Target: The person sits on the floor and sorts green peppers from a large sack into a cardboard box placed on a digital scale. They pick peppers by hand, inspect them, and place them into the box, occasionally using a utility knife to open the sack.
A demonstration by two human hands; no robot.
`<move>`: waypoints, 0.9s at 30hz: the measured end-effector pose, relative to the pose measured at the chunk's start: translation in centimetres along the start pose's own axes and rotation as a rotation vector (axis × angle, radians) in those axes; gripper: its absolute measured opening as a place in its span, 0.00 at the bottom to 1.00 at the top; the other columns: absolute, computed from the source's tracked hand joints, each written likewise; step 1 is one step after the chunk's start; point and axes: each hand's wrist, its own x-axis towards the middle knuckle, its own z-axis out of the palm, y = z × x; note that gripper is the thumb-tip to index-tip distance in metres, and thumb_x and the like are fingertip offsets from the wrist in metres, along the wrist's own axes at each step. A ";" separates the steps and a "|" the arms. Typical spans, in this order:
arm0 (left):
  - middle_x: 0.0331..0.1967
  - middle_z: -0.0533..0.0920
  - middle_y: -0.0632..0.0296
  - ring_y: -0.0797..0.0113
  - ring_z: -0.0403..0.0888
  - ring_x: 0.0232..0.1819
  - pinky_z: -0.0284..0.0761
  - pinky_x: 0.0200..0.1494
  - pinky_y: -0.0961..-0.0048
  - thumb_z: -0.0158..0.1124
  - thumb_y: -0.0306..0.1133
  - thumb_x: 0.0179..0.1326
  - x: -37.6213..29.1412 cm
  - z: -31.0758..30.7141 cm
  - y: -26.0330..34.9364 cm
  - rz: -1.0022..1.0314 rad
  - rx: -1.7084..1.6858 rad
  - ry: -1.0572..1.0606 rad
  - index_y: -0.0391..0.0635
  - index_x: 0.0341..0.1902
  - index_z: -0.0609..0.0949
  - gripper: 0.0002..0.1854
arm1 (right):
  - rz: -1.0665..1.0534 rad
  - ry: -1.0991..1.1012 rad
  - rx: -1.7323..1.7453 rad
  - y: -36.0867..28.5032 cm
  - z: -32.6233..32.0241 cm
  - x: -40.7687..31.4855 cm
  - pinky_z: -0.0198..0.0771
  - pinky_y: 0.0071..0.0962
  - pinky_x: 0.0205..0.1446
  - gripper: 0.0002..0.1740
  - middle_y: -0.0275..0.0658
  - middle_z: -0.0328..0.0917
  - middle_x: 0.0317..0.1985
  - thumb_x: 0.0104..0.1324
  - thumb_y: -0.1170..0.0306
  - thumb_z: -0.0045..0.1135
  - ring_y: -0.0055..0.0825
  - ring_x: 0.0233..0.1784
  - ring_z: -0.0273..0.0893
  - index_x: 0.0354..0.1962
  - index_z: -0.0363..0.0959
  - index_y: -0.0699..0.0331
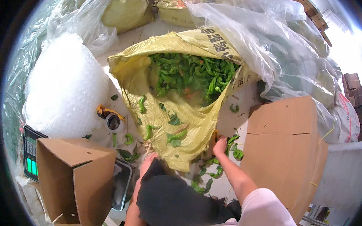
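A yellow woven sack [172, 42] lies with its mouth towards me, heaped inside with green peppers [194, 70]. Several loose peppers and leaves rest on its lower flap. My left hand [150, 158] is at the flap's left edge, beside some pepper stems or straw; its fingers are partly hidden, so its grip cannot be told. My right hand [220, 146] is at the flap's right edge, close to a small orange and black object [216, 135], with curled peppers [238, 153] on the floor just right of it. Whether it holds that object cannot be told.
An open cardboard box [96, 183] stands on a scale [123, 188] at the left, with its lit display [31, 165] behind. A tape dispenser [111, 117] lies near white plastic wrapping [64, 87]. A closed-looking cardboard box [283, 157] is at right. Plastic-covered sacks [274, 39] stand beyond.
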 end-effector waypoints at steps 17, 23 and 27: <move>0.62 0.61 0.46 0.50 0.59 0.63 0.56 0.64 0.63 0.66 0.33 0.48 7.6 0.1 2.3 -0.471 0.027 0.281 0.41 0.60 0.66 0.34 | 0.200 0.143 0.645 -12.8 -9.0 4.8 0.61 0.35 0.52 0.34 0.47 0.68 0.42 0.50 0.59 0.67 0.37 0.48 0.67 0.47 0.62 0.71; 0.60 0.63 0.46 0.50 0.60 0.61 0.56 0.63 0.60 0.67 0.34 0.47 11.4 -1.8 2.1 -0.647 -0.196 0.408 0.41 0.62 0.62 0.37 | 0.282 -0.061 0.672 -9.5 -7.7 4.0 0.66 0.29 0.43 0.19 0.42 0.73 0.33 0.49 0.75 0.53 0.30 0.36 0.71 0.41 0.67 0.73; 0.60 0.63 0.45 0.49 0.60 0.61 0.57 0.63 0.62 0.68 0.34 0.47 14.1 -2.9 1.6 -0.708 -0.202 0.467 0.41 0.64 0.59 0.41 | 0.283 0.056 0.798 -7.9 -10.4 3.1 0.65 0.24 0.39 0.15 0.39 0.73 0.30 0.49 0.79 0.48 0.26 0.32 0.69 0.38 0.68 0.72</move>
